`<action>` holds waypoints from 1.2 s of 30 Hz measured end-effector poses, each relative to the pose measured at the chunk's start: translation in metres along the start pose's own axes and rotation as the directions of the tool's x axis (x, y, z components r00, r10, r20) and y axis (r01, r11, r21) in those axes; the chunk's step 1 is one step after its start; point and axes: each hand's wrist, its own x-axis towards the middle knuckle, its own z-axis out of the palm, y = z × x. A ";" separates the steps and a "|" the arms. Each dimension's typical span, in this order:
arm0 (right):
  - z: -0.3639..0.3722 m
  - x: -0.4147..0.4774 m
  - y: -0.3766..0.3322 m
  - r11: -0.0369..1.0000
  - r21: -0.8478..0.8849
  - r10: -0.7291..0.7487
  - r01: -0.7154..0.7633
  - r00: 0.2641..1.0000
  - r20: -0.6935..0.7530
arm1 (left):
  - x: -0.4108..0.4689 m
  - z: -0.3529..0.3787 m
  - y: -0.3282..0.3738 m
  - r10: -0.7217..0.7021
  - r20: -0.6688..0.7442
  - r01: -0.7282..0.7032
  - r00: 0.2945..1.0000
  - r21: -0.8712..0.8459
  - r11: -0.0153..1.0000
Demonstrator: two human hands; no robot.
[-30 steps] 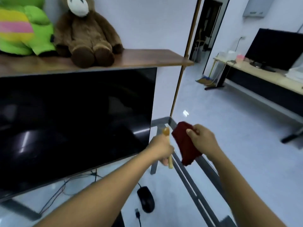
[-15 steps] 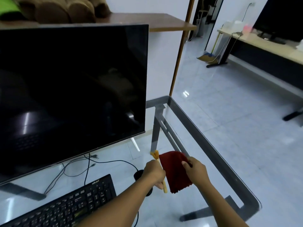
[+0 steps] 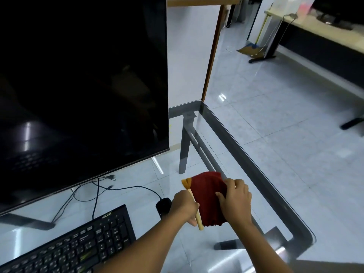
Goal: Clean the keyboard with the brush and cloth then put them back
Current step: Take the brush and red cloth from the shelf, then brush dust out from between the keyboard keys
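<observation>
Red cloth [image 3: 208, 198] sat pinched in my right hand [image 3: 235, 200], right of the keyboard [image 3: 78, 245]; my left hand [image 3: 184, 206] was closed round the brush [image 3: 194, 201]. I judged the brush might snag the cloth and slip onto the glass table [image 3: 256, 160].

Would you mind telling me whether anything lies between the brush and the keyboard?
Nothing visible does. The left hand holds the brush just right of the keyboard; the mouse sits behind the hand, off that path.
</observation>
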 end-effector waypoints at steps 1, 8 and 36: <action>-0.002 -0.001 -0.006 0.999 -0.001 -0.037 0.037 0.998 -0.047 | -0.002 -0.002 0.001 0.004 -0.015 -0.004 1.000 0.008 1.000; -0.009 -0.025 -0.067 0.976 0.154 -0.174 0.152 0.974 0.147 | -0.035 -0.067 -0.031 0.246 -0.246 -0.231 0.937 0.089 0.969; -0.011 -0.162 -0.326 0.709 0.704 -0.406 0.031 0.835 0.372 | -0.152 -0.226 -0.437 -0.055 -0.864 -0.365 0.500 -0.269 0.891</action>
